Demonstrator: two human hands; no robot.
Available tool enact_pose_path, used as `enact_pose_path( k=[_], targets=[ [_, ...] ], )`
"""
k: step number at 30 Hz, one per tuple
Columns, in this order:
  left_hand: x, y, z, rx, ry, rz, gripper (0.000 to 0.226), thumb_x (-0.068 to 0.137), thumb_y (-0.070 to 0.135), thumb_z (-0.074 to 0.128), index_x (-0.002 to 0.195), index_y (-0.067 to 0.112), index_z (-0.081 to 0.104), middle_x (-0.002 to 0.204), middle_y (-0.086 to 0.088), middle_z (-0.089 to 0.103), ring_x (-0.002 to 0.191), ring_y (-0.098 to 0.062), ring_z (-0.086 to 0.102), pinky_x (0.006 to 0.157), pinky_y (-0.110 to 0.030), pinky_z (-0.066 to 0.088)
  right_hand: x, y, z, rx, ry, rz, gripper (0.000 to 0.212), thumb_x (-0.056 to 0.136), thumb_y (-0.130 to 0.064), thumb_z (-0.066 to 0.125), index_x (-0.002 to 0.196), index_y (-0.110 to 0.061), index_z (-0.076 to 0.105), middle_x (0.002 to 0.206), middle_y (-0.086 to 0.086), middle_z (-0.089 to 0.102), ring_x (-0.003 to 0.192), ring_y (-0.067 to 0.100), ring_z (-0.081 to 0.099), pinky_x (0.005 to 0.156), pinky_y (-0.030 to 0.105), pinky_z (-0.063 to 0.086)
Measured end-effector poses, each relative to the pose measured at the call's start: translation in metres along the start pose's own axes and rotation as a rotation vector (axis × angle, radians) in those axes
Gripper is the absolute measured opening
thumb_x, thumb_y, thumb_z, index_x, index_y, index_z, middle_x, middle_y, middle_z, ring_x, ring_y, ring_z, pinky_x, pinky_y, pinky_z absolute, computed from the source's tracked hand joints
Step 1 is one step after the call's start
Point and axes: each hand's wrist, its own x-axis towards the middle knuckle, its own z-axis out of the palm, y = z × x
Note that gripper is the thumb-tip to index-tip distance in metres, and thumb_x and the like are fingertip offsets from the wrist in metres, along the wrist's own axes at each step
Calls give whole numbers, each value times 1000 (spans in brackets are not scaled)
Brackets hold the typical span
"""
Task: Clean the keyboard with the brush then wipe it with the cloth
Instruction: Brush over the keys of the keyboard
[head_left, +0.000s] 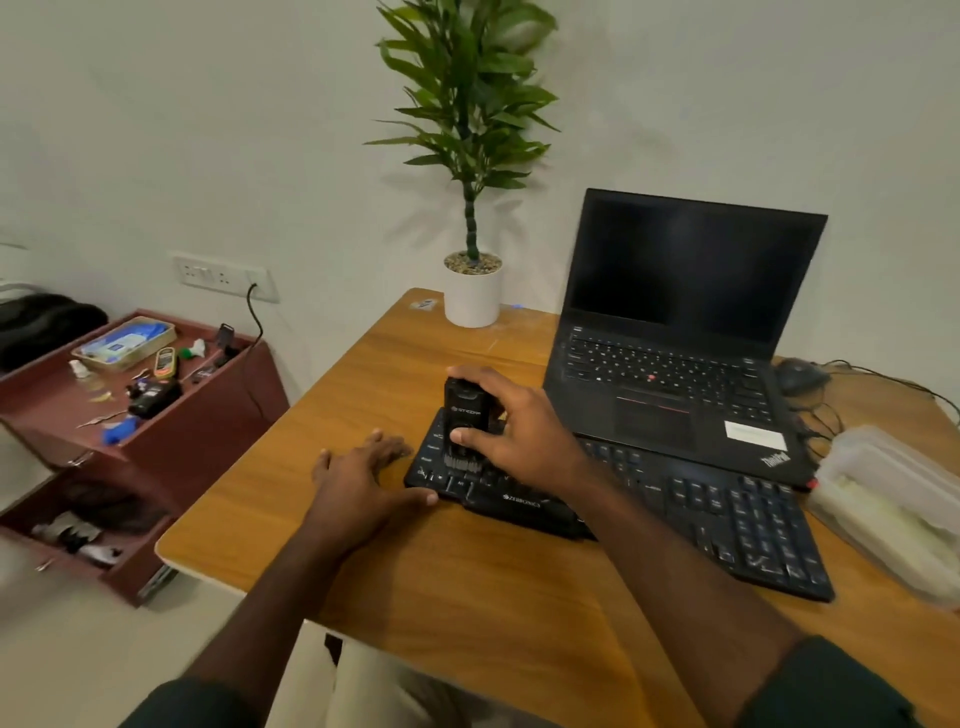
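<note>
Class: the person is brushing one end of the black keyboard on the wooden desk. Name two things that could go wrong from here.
1. The black external keyboard partly overlaps the open black laptop, so loosened dust may land on the laptop.
2. The right hand presses the black block-shaped brush at the keyboard's left end; only the flat left hand steadies it, so it could slide.

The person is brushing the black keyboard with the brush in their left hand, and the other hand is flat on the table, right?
Not quite. The head view shows the brush gripped in the right hand, on the black keyboard. It is the left hand that lies flat on the table, at the keyboard's end.
</note>
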Motion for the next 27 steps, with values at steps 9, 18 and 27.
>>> enact_pose_path(
  k=[9,18,27],
  targets=[
    [4,-8,2,61,-73,68,106,46,100,46,130,38,59,141,9,57,146,-3,25,118,-54,-2,22,-6,49,-147,-25,-102,65,85,-27,77,143,-35,50,122,-3,70,98,12,67,83,37,59],
    [6,-12,3,64,-51,77,91,49,98,48,118,41,65,137,11,60,144,-3,30,118,-52,-3,30,-8,39,258,-30,72,63,79,-11,84,136,-25,60,126,-4,65,113,14,65,95,40,59],
    [6,-15,6,63,-40,92,106,45,103,36,128,40,59,140,7,58,145,-3,27,119,-54,-2,17,-3,48,80,-64,20,65,82,-19,82,140,-32,56,129,-5,64,110,12,65,89,28,59]
  ],
)
